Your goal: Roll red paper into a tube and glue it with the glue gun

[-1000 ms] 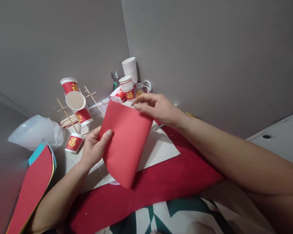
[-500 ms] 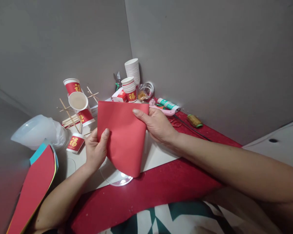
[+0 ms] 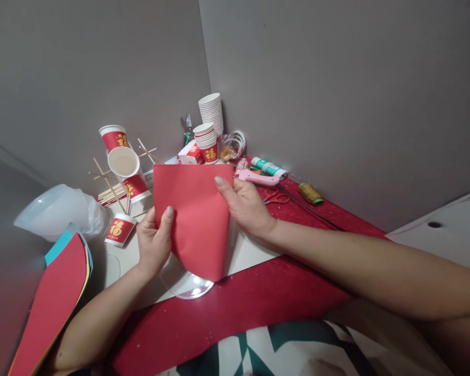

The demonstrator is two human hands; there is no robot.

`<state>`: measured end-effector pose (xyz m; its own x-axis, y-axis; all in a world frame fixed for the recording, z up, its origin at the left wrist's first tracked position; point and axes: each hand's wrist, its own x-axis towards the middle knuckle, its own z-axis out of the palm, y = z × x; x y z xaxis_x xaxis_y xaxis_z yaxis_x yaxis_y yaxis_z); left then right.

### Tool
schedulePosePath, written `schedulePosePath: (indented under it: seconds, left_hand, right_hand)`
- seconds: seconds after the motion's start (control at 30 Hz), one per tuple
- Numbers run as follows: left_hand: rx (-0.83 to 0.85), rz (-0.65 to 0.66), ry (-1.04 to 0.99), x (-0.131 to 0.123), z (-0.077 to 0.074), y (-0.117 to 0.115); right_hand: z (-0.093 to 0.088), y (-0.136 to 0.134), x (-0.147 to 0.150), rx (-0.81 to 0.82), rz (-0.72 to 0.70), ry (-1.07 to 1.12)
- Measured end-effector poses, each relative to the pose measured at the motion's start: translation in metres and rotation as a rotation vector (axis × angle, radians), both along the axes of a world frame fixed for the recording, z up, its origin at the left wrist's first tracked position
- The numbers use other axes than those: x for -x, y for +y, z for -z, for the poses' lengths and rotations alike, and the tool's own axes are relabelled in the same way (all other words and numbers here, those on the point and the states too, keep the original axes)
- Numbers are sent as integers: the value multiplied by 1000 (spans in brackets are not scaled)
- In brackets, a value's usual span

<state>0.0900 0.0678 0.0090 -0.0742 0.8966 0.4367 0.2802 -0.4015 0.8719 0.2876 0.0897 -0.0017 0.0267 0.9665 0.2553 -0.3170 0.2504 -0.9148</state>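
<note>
A sheet of red paper (image 3: pixel 194 219) is held up above the table, its lower right part bending over in a curve. My left hand (image 3: pixel 155 237) grips its left edge, thumb on the near face and fingers behind. On the right edge, near the top, my right hand (image 3: pixel 248 203) pinches the sheet with the thumb in front. Below the paper lies a clear round plastic disc (image 3: pixel 186 290), partly covered by it. The fingers behind the sheet are hidden.
Red paper cups (image 3: pixel 120 228) and wooden sticks (image 3: pixel 112 196) stand at the left, beside a plastic-wrapped bowl (image 3: pixel 62 211) and coloured sheets (image 3: pixel 53 308). Behind are stacked cups (image 3: pixel 211 115). A pink glue gun (image 3: pixel 258 178), red scissors (image 3: pixel 276 197) and thread spool (image 3: pixel 310 193) lie right.
My right hand has slid slightly down the paper's right edge, and that edge has shifted a little left. My left hand keeps its hold.
</note>
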Motion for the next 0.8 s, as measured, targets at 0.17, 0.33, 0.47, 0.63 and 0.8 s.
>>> schedulePosePath:
  seconds: [0.17,0.33,0.47,0.63,0.8]
  left_hand:
    - [-23,10,-10,-3,1,-2]
    - [-54,44,-33,-5,2,-2]
    - [-92,43,0,-6,4,-3]
    - [-93,21,-9,-6,6,-2]
    - [-56,-12,-102,-3,8,5]
  right_hand:
    - [0,3,-3,-30,111,-65]
    - [-2,6,-5,-85,191,-68]
    - [-3,11,-6,-75,235,-48]
    - [-2,13,-6,-61,118,-33]
    - [5,1,2,-54,41,-122]
